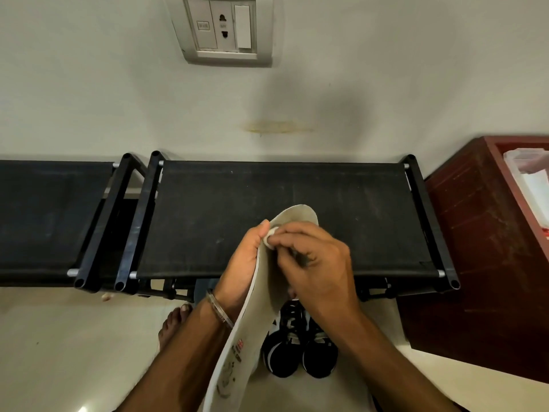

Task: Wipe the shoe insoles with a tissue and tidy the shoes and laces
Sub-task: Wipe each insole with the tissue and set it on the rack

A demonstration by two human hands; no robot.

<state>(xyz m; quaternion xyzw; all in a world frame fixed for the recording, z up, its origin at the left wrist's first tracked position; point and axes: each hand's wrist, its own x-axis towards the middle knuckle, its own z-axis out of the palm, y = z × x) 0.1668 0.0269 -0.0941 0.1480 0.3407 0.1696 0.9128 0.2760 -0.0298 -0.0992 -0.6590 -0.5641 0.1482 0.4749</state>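
- A pale wall with a socket plate point(227, 29) backs a black fabric rack point(208, 209); a second rack point(44, 215) stands just to its left and a dark red cabinet point(475, 248) to its right, all on a light tiled floor point(59, 352).
- The insole point(252, 307) is held above the rack's front edge, its long axis running from the near lower left up and away to its toe end.
- The left hand point(240, 263) cradles the insole from behind on the left, fingers curled round its edge.
- The right hand point(315, 263) pinches a small wad of tissue point(271, 237) against the insole near the toe, so wiping would likely run back down its length.
- The shoes point(300, 346) sit side by side on the floor below the hands, laces loose; tidying them is not yet done.
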